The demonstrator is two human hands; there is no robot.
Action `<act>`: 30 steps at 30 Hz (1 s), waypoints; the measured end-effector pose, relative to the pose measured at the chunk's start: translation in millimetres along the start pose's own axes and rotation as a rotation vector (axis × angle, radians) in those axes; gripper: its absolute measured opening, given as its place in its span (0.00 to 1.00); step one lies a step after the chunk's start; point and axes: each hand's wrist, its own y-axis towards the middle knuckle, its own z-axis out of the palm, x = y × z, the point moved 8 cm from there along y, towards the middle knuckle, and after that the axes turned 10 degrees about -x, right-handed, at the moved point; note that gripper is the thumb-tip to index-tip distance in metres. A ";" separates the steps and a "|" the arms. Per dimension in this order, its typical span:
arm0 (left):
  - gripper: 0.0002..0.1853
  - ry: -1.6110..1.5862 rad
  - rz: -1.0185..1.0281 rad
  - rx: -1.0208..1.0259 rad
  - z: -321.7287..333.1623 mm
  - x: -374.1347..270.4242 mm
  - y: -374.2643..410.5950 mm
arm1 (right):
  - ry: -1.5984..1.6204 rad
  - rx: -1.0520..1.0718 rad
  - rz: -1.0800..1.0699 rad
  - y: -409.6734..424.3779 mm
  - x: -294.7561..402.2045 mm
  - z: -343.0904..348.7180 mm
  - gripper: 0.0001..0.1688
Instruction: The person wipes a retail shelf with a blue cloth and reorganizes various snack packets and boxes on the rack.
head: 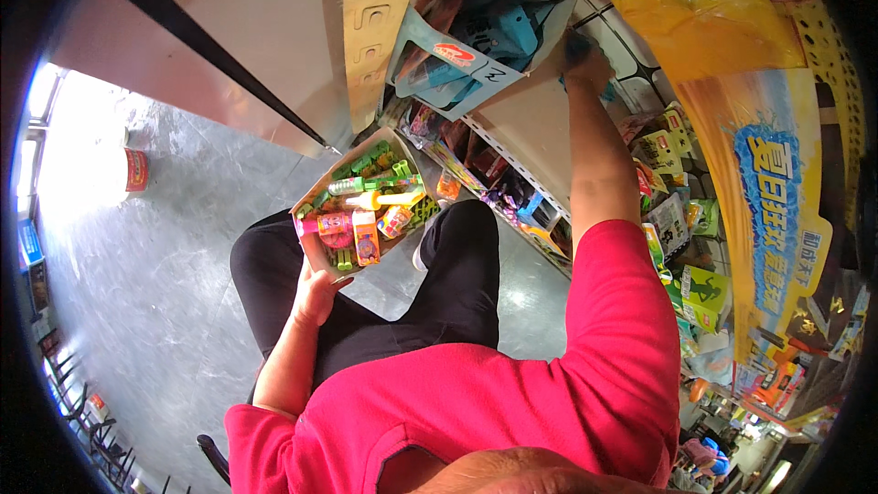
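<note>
My left hand [319,293] grips the near corner of an open cardboard box [314,257] between my knees. In the box lie several colourful toy-like packs, among them a green tube [346,185], a yellow plastic piece [376,200], a pink container [333,224] and a small orange box [366,239]. My right hand [588,68] reaches onto a shelf at the upper right, with a blue-green cloth-like item [607,86] around it. Shadow and blur hide its fingers. Left of it stands an open display carton [507,75] holding blue packets [504,31].
Below the shelf's perforated metal edge [507,158] is a lower shelf of packaged goods [490,171]. Snack packets [662,151] fill a wire rack on the right, beside a large yellow printed banner [768,206]. A red-labelled bucket [135,170] stands on the grey floor [199,254].
</note>
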 end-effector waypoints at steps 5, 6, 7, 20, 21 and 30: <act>0.38 0.029 0.005 0.045 10.4 19.8 3.4 | 0.057 -0.215 -0.510 17.6 56.5 41.8 0.20; 0.38 0.043 0.003 0.054 12.4 20.1 5.1 | 0.136 -0.303 -0.606 26.8 55.2 71.3 0.19; 0.38 0.045 0.024 0.047 14.1 15.7 4.0 | 0.097 -0.350 -0.610 33.2 62.7 83.5 0.20; 0.36 0.028 0.048 -0.023 11.4 13.2 2.0 | 0.072 0.186 -0.099 4.8 -11.5 -17.0 0.25; 0.36 0.019 0.049 -0.027 11.5 13.3 0.0 | 0.040 0.202 -0.056 0.4 -26.4 -16.5 0.25; 0.35 -0.021 0.053 -0.012 9.8 13.6 -5.5 | -0.650 0.486 -0.131 -36.0 -112.3 30.0 0.32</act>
